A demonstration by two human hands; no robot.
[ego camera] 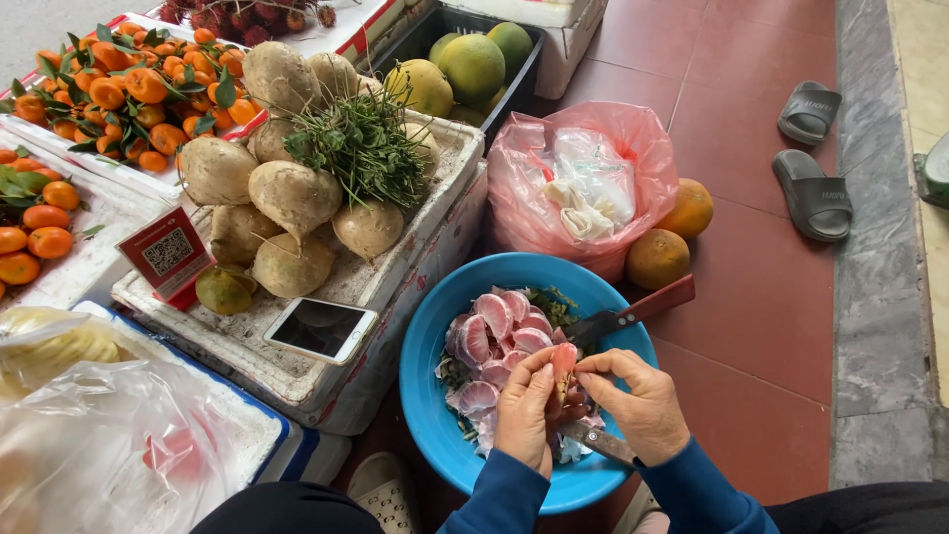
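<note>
Left hand (524, 410) and right hand (643, 403) both pinch pomelo segment (563, 368) over basin (430, 415). Risk: wet flesh tears or slips; knife (633, 314) on rim may tip.

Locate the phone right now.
Head view, left of centre: the phone lies flat on the white foam box, below the pile of round tubers, left of the blue basin.

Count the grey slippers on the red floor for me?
2: one slipper at the top right, the other slipper just below it, both beside the grey kerb.
</note>
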